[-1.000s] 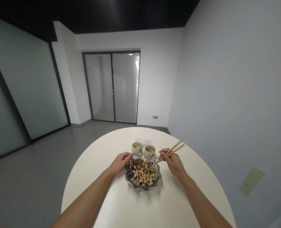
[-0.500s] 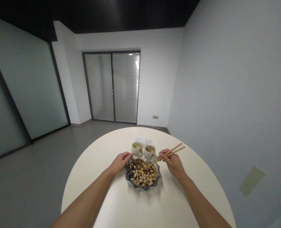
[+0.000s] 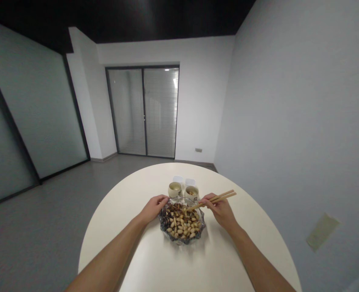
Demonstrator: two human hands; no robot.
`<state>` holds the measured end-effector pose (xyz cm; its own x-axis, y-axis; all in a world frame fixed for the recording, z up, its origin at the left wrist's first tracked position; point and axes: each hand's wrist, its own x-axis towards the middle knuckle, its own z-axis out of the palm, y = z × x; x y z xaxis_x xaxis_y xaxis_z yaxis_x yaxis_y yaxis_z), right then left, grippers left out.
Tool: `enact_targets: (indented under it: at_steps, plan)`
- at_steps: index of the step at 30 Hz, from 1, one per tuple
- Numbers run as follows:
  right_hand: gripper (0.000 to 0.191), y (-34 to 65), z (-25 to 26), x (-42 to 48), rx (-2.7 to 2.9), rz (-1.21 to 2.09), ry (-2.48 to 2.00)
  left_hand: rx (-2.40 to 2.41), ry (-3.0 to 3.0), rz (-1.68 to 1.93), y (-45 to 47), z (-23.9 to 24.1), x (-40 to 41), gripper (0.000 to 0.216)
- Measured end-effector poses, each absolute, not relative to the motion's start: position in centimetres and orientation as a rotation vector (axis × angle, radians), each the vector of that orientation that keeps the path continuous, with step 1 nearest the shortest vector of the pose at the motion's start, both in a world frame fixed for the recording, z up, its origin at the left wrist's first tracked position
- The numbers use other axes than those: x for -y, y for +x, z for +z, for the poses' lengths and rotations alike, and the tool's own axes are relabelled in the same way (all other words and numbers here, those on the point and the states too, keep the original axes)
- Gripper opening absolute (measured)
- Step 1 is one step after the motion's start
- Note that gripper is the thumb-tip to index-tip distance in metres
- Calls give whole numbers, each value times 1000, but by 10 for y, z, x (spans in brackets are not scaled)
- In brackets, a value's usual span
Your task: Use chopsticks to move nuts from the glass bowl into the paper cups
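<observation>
A scalloped glass bowl holds pistachios at its near side and dark, striped seeds at its far left. My left hand grips the bowl's left rim with its fingertips. In my right hand, closed at the right of the bowl, is a pair of wooden chopsticks. Their tips reach down among the nuts near the bowl's middle; whether they pinch anything is too small to tell. Just behind the bowl stand two small cups: the left cup and the right cup, which has some nuts inside.
Two clear plastic pieces lie behind the cups on the round white table. A grey wall rises to the right, and a glazed door stands beyond the table.
The chopsticks have tilted lower at their back ends and come closer together, with their tips still in the bowl. My left hand and the bowl have stayed put.
</observation>
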<state>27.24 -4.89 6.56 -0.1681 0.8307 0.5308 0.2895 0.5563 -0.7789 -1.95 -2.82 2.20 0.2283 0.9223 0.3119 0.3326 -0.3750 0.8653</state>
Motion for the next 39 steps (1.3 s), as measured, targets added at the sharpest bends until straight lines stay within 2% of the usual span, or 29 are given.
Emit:
enact_targets:
  at_steps: [16,39]
  plan:
    - [28,280,70,50,1632,446,-935,-1155,1847,1131,-20,20,28,39]
    - [27,288,66,43,1521,373,-958,-1175,1831,1115,-19,20,27,39]
